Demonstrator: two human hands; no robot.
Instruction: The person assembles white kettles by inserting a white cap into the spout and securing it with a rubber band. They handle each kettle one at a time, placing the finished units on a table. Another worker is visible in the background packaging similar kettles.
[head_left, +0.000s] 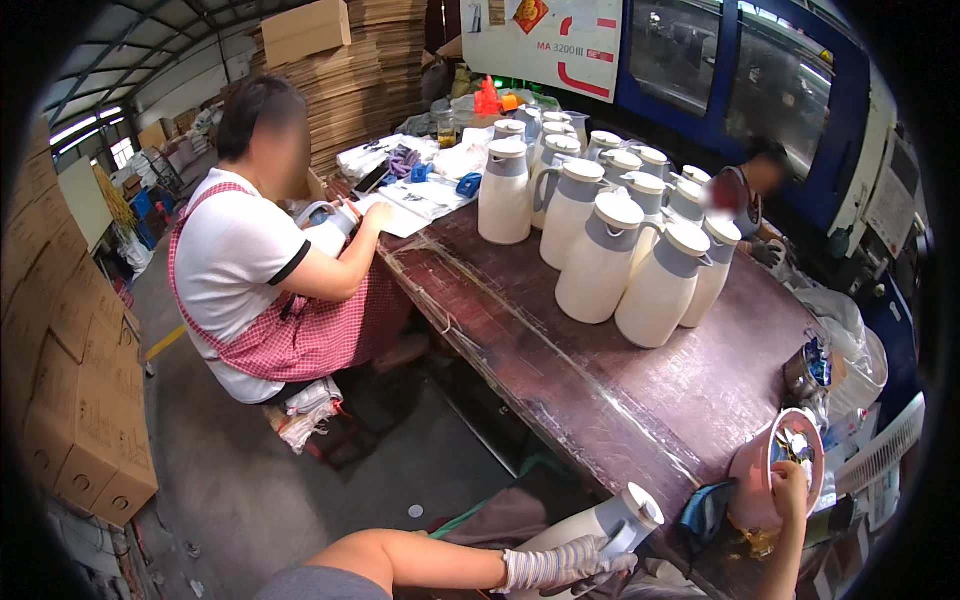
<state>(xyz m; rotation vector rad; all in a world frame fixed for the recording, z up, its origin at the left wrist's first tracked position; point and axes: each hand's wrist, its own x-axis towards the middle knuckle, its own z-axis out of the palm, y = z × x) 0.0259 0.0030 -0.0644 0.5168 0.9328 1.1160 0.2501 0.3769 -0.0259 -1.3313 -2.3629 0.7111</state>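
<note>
My left hand point(572, 566), in a striped, grey-fingered glove, is closed on a white and grey vacuum jug point(568, 530). The jug lies tilted near the lower edge, its lid pointing right, and its lower end is partly hidden by my arm. Bare, my right hand point(789, 488) reaches over the rim of a pink bucket point(752, 480) at the table's right end. Small shiny pieces point(795, 446) in silver, gold and blue fill the bucket. The fingers are bent down among them; whatever they pinch is too small to name.
Several white jugs point(590, 270) stand grouped on the dark red table point(500, 330). A person in a checked apron point(270, 335) works at its left side, another person point(745, 195) beyond the jugs. A metal tin point(803, 372) stands behind the bucket; a dark blue cloth-like item point(705, 512) lies beside it.
</note>
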